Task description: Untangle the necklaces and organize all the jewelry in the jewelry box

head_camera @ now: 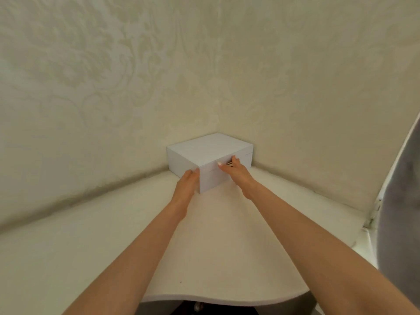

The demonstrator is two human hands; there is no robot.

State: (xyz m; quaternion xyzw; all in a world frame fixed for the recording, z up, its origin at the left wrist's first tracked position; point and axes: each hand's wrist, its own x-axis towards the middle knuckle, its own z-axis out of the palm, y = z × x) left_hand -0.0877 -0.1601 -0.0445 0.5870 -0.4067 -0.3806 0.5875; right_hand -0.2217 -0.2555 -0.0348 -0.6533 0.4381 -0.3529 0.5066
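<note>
Filling most of the view behind the jewelry box, two walls (136,76) covered in pale cream wallpaper with a faint damask pattern meet in a corner. A cream worktop (216,235) with a curved near edge spreads out in front of the box and carries it. Well to the right of the box, a grey upright surface (400,212) with a white edge rises at the side of the frame; what it is cannot be told. Two bare forearms reach from the near edge toward the box.

The white jewelry box (204,151) sits on the worktop, pushed back into the corner with one vertical edge turned toward the camera, and its lid is down. No jewelry shows outside it.

Of the hands, the left hand (188,181) lies flat against the box's left side near that front edge, fingers straight and together, the thumb tip at the lid seam. The right hand (236,172) is on the box's right face, thumb and fingers pinching the small metal clasp (229,164) at the lid seam
</note>
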